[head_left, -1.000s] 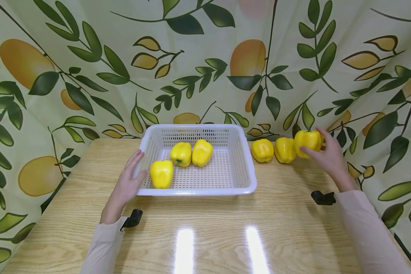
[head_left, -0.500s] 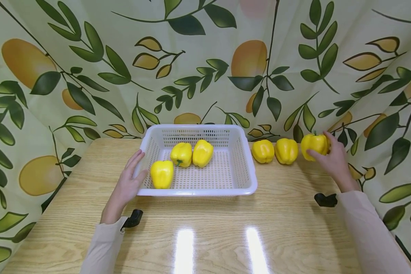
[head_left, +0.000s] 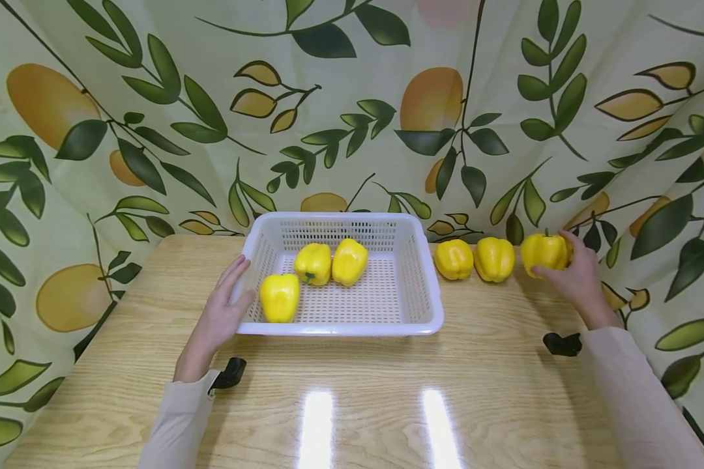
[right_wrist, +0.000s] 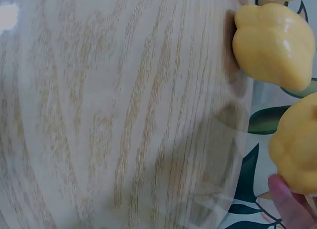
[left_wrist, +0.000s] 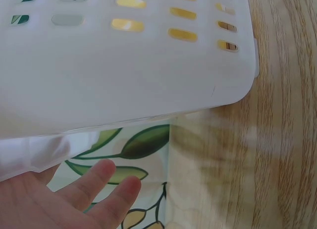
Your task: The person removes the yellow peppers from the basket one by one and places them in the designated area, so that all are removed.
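Note:
My right hand (head_left: 581, 281) holds a yellow bell pepper (head_left: 544, 254) between thumb and fingers, low at the table's back right. In the right wrist view the thumb presses the side of this yellow bell pepper (right_wrist: 299, 144). To its left stand two more, one yellow bell pepper (head_left: 495, 259) closer to it and another yellow bell pepper (head_left: 454, 259) near the basket. My left hand (head_left: 220, 316) lies along the left side of a white plastic basket (head_left: 340, 329), its fingers fairly straight at the rim. Three yellow bell peppers (head_left: 279, 298) lie inside the basket.
A wooden table (head_left: 375, 404) carries everything. A curtain (head_left: 328, 156) printed with leaves and fruit hangs right behind the table's back edge and along both sides. Small black devices (head_left: 231, 373) sit at both wrists.
My right hand has lowered the pepper and moved it slightly right, away from the neighbouring pepper. The left hand and the basket stay in place.

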A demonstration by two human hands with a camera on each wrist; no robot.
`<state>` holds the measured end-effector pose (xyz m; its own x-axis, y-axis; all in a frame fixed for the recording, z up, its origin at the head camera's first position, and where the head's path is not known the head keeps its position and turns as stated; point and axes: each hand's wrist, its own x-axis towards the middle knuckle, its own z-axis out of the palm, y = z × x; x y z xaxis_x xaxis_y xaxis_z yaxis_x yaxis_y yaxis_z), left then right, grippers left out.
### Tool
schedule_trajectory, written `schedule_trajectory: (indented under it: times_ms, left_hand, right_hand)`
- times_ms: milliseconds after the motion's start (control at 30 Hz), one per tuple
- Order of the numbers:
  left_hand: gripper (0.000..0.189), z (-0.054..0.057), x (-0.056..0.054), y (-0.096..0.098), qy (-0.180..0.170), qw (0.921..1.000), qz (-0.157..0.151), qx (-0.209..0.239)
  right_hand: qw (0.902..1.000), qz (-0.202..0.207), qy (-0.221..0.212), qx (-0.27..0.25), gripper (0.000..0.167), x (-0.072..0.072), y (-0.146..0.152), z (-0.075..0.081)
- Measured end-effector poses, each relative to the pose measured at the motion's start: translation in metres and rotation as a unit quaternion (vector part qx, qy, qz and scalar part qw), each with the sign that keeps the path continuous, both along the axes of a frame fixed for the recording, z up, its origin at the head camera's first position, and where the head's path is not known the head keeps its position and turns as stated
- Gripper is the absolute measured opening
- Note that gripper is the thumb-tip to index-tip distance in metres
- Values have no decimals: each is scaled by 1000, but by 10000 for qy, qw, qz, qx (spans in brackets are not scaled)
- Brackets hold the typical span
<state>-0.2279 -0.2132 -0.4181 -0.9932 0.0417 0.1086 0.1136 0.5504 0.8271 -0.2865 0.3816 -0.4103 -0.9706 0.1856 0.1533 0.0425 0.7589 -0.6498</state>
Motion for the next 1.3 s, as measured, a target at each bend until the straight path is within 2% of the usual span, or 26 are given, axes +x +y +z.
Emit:
schedule_trajectory:
  times_ms: [367, 633, 1000, 1300]
  left_hand:
    - [62, -1, -1, 1, 44, 10000, -28, 71]
    - [62, -1, -1, 2, 13, 9999, -7, 138]
    - [62, 0, 0, 2, 47, 9999, -14, 108]
    - [61, -2, -1, 1, 61, 9999, -7, 81]
  right_hand:
    - [9971, -356, -473, 470, 91, -8, 2, -6]
    - [9971, -311, -334, 601, 87, -13, 4, -17]
    - [9935, -358, -456, 976, 86, -13, 3, -28]
    - [9933, -492, -441, 950, 86, -14, 1, -31]
